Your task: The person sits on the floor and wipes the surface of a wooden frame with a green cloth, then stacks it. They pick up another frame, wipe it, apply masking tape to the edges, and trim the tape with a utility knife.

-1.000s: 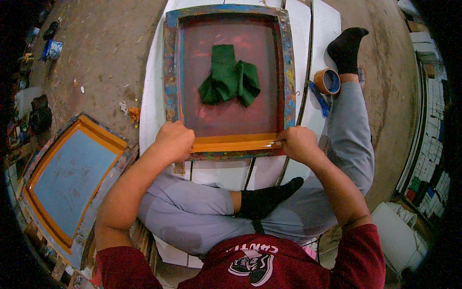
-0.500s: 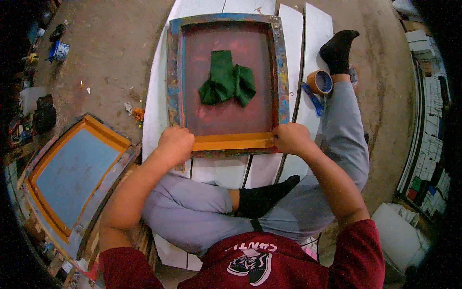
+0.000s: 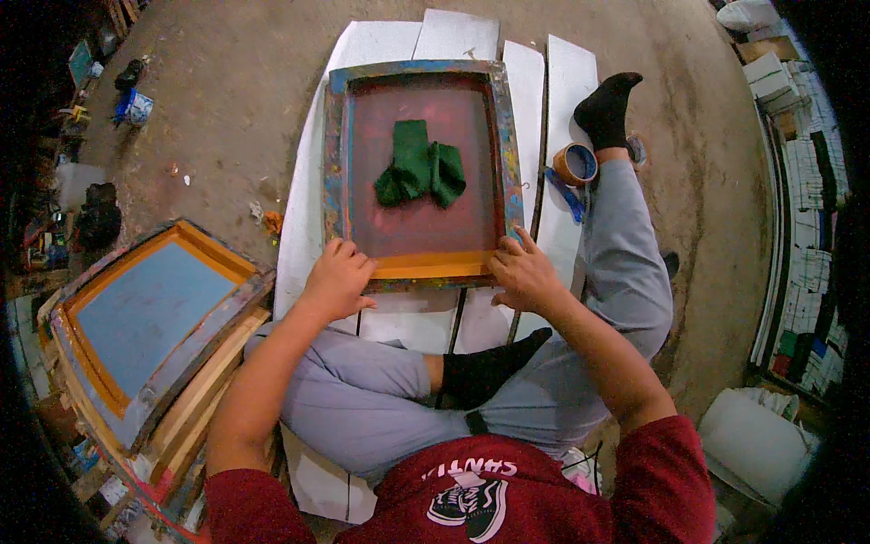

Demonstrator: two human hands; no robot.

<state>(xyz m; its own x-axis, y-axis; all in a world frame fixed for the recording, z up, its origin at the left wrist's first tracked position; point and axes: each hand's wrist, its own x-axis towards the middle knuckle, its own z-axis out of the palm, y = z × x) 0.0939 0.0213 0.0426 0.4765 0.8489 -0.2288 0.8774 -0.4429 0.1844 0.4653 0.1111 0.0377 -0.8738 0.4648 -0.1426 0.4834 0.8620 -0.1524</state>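
Observation:
A paint-stained wooden screen-printing frame (image 3: 417, 65) lies on white planks in front of me, its reddish mesh edged with orange-brown tape at the near end. On the mesh rests a crumpled dark green cloth (image 3: 420, 168). My left hand (image 3: 340, 279) is at the near left corner, fingers lying on the wood and thumb spread away below the edge. At the near right corner, my right hand (image 3: 527, 275) touches the frame with fingers extended and thumb apart. The undersides of both hands are hidden.
White planks (image 3: 417, 313) lie beneath the frame, between my crossed and outstretched legs. A tub of blue paint (image 3: 575, 164) stands by my right foot, beside a blue-stained tool (image 3: 565, 195). Another screen frame (image 3: 156, 308) leans at the left; stacked white goods (image 3: 802, 208) line the right.
Both hands have loosened from a closed grip on the near corners, thumbs now spread. The whole view has shifted slightly; the cloth stays on the mesh.

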